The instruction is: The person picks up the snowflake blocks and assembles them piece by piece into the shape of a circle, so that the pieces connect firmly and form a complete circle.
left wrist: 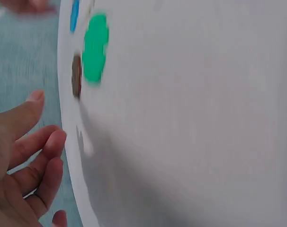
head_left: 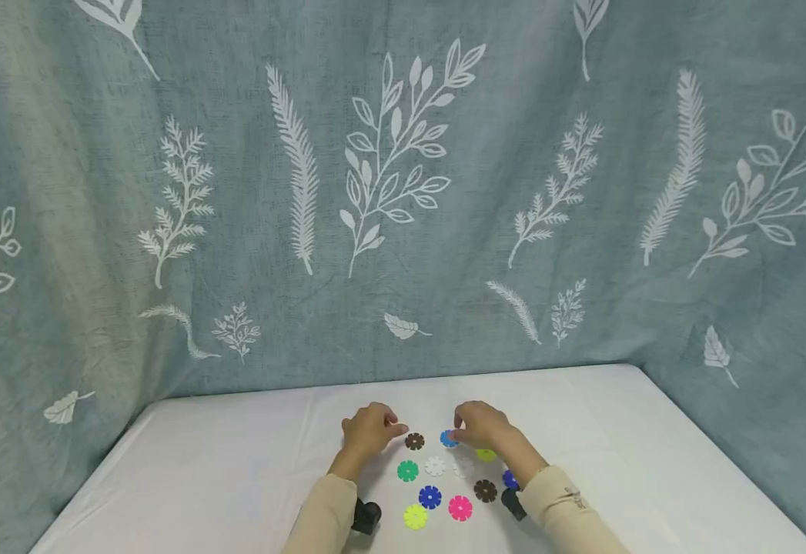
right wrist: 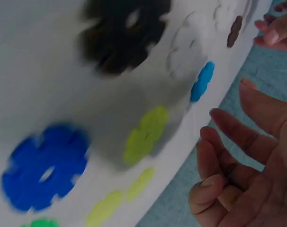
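My left hand point(head_left: 369, 429) hovers just left of a brown notched plastic disc point(head_left: 414, 441), thumb and fingers loosely bent. In the left wrist view nothing lies between those fingers, and a green disc point(left wrist: 95, 48) lies beside the brown one. My right hand point(head_left: 484, 425) is over a light blue disc point(head_left: 447, 438), partly covering it in the head view. Seen from the right wrist, the thumb and index finger are parted and stand off from the blue disc point(right wrist: 202, 82). A yellow-green disc point(head_left: 486, 455) lies under the right wrist.
Closer to me lie white discs point(head_left: 435, 465), dark blue ones point(head_left: 430, 497), another brown point(head_left: 485, 491), a pink point(head_left: 460, 508) and a yellow disc point(head_left: 415, 516). All rest on a white-covered table point(head_left: 202, 469). A patterned blue-green curtain point(head_left: 444, 308) hangs behind it.
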Action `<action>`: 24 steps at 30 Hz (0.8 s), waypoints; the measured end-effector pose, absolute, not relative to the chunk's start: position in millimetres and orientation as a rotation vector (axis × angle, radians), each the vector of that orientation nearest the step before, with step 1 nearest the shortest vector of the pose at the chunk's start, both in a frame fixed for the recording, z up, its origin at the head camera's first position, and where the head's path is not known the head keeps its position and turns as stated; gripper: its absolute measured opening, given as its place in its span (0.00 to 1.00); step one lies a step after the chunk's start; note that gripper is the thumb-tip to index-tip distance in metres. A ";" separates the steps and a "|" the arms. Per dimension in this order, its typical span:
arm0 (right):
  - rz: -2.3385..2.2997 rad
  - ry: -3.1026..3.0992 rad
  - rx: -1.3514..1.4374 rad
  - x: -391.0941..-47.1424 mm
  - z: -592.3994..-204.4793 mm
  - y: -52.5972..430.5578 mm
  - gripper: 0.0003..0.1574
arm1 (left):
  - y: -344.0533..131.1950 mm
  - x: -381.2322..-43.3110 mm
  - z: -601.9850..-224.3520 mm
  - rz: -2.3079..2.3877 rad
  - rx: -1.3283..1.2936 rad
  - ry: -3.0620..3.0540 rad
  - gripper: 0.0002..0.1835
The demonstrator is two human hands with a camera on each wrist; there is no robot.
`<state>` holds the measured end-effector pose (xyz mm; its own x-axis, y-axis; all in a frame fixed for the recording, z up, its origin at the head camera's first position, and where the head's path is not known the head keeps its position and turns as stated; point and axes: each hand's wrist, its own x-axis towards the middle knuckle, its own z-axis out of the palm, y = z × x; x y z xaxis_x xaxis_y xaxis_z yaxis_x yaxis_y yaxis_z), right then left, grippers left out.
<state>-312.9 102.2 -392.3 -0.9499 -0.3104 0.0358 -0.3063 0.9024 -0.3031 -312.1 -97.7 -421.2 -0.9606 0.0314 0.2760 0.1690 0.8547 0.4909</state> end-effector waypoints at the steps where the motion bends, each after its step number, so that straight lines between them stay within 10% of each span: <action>1: -0.487 3.039 -0.467 -312.9 -392.5 98.9 0.15 | -92.6 -311.5 -420.9 -0.810 -0.152 -2.805 0.12; 16: -0.611 2.958 -0.278 -324.6 -399.8 85.1 0.21 | -78.5 -309.9 -417.3 -0.962 -0.150 -2.928 0.14; 24: -0.831 3.010 -0.575 -327.7 -405.7 93.9 0.07 | -92.5 -313.1 -417.4 -1.426 -0.201 -2.716 0.09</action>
<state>-327.7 93.9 -405.7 -0.9339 -0.3346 0.1261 -0.3519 0.7975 -0.4901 -313.1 -92.5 -417.4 -0.9892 0.0843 0.1197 0.1464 0.5618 0.8142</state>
